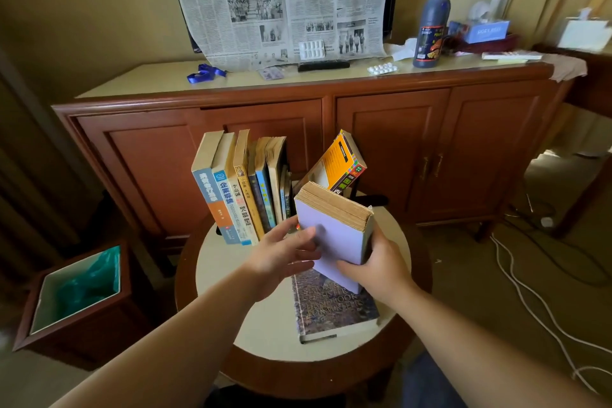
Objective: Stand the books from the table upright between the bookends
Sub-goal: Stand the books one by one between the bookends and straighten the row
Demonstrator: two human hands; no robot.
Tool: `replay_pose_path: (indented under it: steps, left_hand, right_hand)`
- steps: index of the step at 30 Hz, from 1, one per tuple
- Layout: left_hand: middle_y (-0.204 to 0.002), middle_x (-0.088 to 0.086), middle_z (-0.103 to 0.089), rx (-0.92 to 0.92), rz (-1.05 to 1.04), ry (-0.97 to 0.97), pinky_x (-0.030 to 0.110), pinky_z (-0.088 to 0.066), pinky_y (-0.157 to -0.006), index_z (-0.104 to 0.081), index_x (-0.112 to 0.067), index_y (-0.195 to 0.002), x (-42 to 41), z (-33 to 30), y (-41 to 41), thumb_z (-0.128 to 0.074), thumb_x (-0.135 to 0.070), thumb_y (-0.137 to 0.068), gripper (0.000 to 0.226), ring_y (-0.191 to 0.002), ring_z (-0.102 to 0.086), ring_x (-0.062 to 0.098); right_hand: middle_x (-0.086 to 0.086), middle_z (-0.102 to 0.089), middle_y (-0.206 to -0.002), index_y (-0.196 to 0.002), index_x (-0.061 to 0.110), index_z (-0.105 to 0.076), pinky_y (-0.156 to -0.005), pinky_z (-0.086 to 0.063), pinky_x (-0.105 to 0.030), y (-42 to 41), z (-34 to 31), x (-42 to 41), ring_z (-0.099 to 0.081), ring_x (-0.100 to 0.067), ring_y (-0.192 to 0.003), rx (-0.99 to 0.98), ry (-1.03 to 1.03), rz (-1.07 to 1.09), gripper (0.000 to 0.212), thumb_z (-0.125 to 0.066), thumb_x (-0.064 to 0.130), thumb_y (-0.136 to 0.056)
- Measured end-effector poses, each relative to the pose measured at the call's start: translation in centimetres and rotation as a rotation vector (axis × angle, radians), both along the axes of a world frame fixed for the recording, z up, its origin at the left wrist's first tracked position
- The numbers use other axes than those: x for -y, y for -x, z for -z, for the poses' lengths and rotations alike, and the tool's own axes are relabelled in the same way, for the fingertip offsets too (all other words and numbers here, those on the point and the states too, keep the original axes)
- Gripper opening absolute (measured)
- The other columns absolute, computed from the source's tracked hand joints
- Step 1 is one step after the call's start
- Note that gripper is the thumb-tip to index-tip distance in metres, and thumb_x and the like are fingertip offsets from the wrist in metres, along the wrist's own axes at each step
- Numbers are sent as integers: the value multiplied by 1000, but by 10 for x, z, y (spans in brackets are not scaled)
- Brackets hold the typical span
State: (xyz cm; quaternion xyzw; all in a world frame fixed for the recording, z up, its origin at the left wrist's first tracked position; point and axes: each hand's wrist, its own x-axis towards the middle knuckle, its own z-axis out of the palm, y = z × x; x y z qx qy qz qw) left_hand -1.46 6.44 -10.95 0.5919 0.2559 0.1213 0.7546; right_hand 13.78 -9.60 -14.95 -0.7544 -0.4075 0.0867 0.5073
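- Right hand (377, 267) grips the lavender book (334, 235) by its lower edge, above the round table (231, 275).
- Left hand (281, 255): fingers straight, touching the cover.
- Row of books (241, 189) stands upright behind.

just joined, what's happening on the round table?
A person is shelving books. The right hand grips a lavender-covered book by its lower corner, and the left hand rests open fingers on its cover. A row of books already stands upright on the round table, with an orange book leaning at a slant beside the row. One dark-covered book lies flat on the table, not yet stood up.
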Motion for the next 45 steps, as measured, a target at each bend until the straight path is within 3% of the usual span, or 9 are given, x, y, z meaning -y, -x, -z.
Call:
replay_pose_path:
  steps: [6, 11, 14, 19, 22, 26, 30, 35, 45]
  left_hand:
    - [-100, 12, -73, -53, 8, -128, 49, -59, -93, -60, -22, -139, -9, 0, -12, -89, -35, -71, 75, -89, -74, 28]
    - [-95, 6, -75, -192, 33, -534, 43, -62, -82, -73, -23, -118, -17, -18, -49, -87, -31, -84, 37, -83, -74, 22]
    - [-99, -6, -72, -255, 55, -841, 30, -56, -70, -73, -33, -114, -23, -32, -82, -85, -42, -83, 35, -84, -68, 12]
    - [-131, -7, -56, -156, 130, -1221, 33, -49, -100, -58, -33, -138, -31, -47, -136, -83, -39, -85, 59, -124, -55, 16]
    - [-165, -5, -33, -153, 269, -1488, 42, -24, -126, -41, -32, -156, -35, -55, -166, -76, -30, -91, 73, -154, -24, 20]
    - [-175, -3, -10, -359, 547, -1694, 61, -1, -128, -21, -24, -166, -47, -57, -185, -67, -39, -97, 83, -161, 3, 18]
    - [-169, -6, -27, -327, 528, -1782, 55, -4, -128, -28, -26, -163, -66, -65, -170, -66, -32, -94, 79, -157, -23, 16]
    - [-171, -7, -24, -318, 404, -1840, 51, 1, -128, -23, -26, -165, -86, -72, -134, -68, -25, -91, 86, -159, -15, 15]
    - [-170, -2, -26, -315, 53, -1778, 41, 14, -124, -21, -21, -166, -115, -61, -66, -67, -21, -93, 86, -159, -19, 18]
  right_hand:
    - [16, -66, -97, -138, 25, -54, -68, -58, -34, -8, 6, 11, -65, -2, -88, 25, -54, 132, 63, -85, 28, -83]
    - [6, -62, -74, -123, 21, -55, -48, -46, -23, -33, 13, 23, -62, -9, -60, 52, -106, 322, 50, -83, 25, -82]
    - [9, -61, -80, -115, 27, -50, -55, -49, -27, -46, 16, 25, -61, -10, -66, -39, -109, 407, 45, -81, 22, -83]
    - [10, -63, -79, -109, 28, -49, -53, -44, -21, -62, 30, 25, -66, -10, -69, -51, -56, 455, 45, -84, 22, -81]
    - [10, -60, -73, -101, 22, -52, -49, -39, -19, -67, 35, 22, -61, -4, -65, -23, -21, 476, 41, -86, 23, -78]
    - [16, -56, -73, -102, 21, -53, -48, -37, -9, -64, 33, 17, -55, 3, -62, -16, -50, 491, 44, -89, 22, -76]
    - [9, -56, -63, -102, 27, -52, -46, -39, -15, -62, 31, 11, -59, -9, -55, 15, -96, 461, 45, -89, 26, -76]
    - [8, -61, -68, -120, 31, -53, -51, -53, -35, -51, 18, -2, -64, -15, -60, 82, -175, 420, 55, -87, 27, -77]
    - [0, -64, -84, -116, 25, -51, -49, -47, -20, -24, -19, -81, -61, -9, -67, 18, -322, 315, 47, -81, 14, -82]
